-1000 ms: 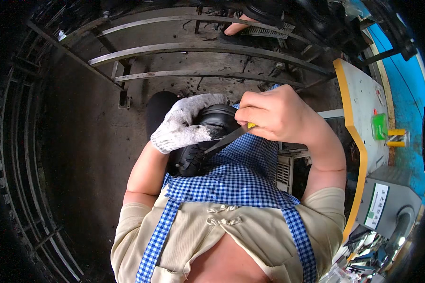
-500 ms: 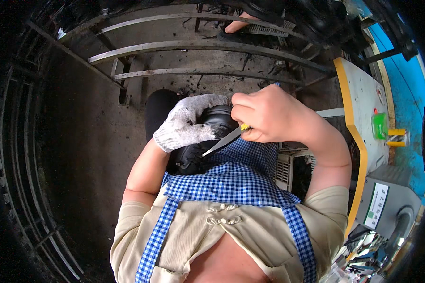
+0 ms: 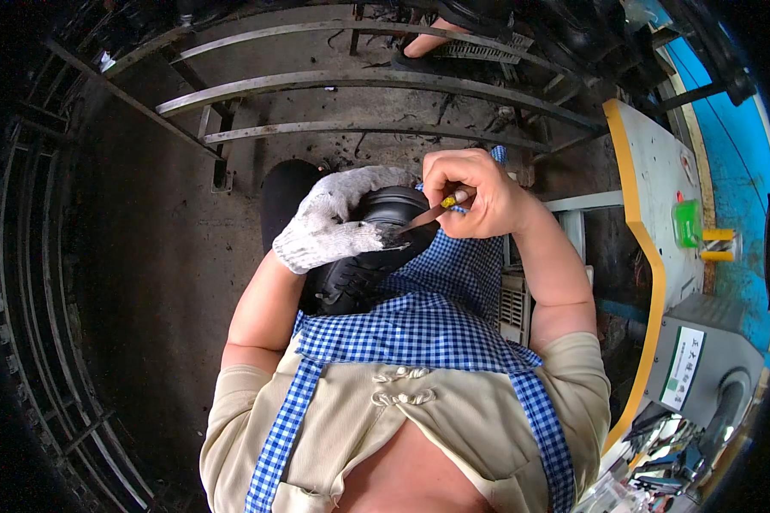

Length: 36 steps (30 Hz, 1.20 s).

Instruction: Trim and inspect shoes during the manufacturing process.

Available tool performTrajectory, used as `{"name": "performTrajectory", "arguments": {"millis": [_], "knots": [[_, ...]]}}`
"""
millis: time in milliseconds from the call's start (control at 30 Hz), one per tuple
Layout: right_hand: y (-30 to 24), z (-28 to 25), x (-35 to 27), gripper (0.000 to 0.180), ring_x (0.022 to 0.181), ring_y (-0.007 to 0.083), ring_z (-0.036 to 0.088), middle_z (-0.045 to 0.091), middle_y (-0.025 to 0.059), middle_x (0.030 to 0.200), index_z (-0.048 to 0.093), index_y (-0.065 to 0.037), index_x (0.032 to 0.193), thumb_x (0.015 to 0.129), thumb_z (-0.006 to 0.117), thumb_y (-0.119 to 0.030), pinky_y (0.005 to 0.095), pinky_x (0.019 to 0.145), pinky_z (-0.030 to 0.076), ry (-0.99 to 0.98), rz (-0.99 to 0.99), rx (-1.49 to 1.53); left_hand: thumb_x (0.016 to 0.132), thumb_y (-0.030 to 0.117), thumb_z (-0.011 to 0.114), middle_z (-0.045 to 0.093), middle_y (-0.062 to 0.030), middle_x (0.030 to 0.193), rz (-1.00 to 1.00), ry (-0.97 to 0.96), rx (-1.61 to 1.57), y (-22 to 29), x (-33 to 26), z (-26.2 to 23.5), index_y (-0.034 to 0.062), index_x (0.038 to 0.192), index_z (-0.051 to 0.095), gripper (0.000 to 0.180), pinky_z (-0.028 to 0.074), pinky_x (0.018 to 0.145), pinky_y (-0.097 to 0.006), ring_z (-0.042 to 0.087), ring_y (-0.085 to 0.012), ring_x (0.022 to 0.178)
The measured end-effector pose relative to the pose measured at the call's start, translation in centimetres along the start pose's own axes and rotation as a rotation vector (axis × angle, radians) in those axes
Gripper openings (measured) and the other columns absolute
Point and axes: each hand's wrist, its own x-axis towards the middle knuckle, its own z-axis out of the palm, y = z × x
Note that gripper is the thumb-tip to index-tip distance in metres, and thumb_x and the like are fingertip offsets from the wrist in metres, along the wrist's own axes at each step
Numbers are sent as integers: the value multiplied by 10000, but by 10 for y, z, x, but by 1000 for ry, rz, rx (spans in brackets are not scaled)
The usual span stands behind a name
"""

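Note:
A black shoe [image 3: 391, 208] lies across my lap, its rounded toe turned away from me and its laced part nearer my body. In a white knit glove, my left hand [image 3: 327, 224] is closed around the shoe's left side, the thumb lying across the upper. My right hand [image 3: 473, 192], bare, is closed on the yellow handle of a knife [image 3: 423, 219]. The thin blade points left and meets the shoe's edge near the gloved thumb tip. Fingers hide most of the knife handle. Under the shoe is my blue checked apron [image 3: 419, 333].
Metal rack rails [image 3: 316, 81] cross ahead, with dark scraps on the floor beneath. Another person's foot [image 3: 415, 61] shows beyond them. At right stand a yellow-edged white table [image 3: 659, 188], a grey machine [image 3: 701, 359] and a pale plastic crate [image 3: 513, 308].
My right hand has turned, and the knife blade has swung from pointing down toward the laces to lying against the shoe's edge. My right elbow has come inward. The left hand has barely moved.

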Motion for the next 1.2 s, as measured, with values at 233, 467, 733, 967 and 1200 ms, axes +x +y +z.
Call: {"name": "performTrajectory", "arguments": {"millis": [233, 467, 733, 967, 1200], "knots": [[-15, 34, -24, 222, 519, 209, 562, 521, 48, 686, 495, -65, 735, 616, 680, -43, 306, 460, 432, 139, -11, -304, 624, 255, 809, 612, -104, 1117, 17, 200, -86, 0, -20, -15, -30, 1205, 547, 698, 462, 914, -317, 587, -175, 1017], [48, 78, -83, 323, 693, 222, 648, 661, 124, 919, 546, -41, 956, 695, 733, -83, 293, 569, 505, 326, 343, -247, 827, 262, 632, 581, -96, 1147, 363, 789, -219, -24, -22, -60, 4, 1246, 513, 505, 480, 914, -355, 558, -213, 1064], [46, 102, -78, 958, 1042, 303, 617, 587, 173, 1210, 337, -48, 1401, 606, 851, -196, 384, 911, 482, 322, 138, -196, 897, 303, 582, 607, -145, 1124, 226, 811, -1111, -36, -3, -69, 50, 1215, 525, 412, 533, 844, -434, 619, -281, 965], [52, 76, -85, 474, 632, 75, 538, 607, 9, 1011, 518, -75, 1208, 788, 710, -184, 208, 535, 461, 655, 403, 1079, 926, 249, 543, 526, -73, 1202, 199, 808, -586, -59, -25, -96, 63, 1285, 482, 409, 413, 921, -313, 503, -184, 1082], [57, 64, -83, 486, 401, 62, 374, 599, -6, 879, 515, -117, 1180, 824, 689, -400, 169, 391, 310, 565, 530, 1089, 934, 323, 546, 531, -40, 1152, 73, 886, -633, -59, -24, -79, 87, 1285, 486, 427, 423, 865, -296, 504, -148, 1016]]}}
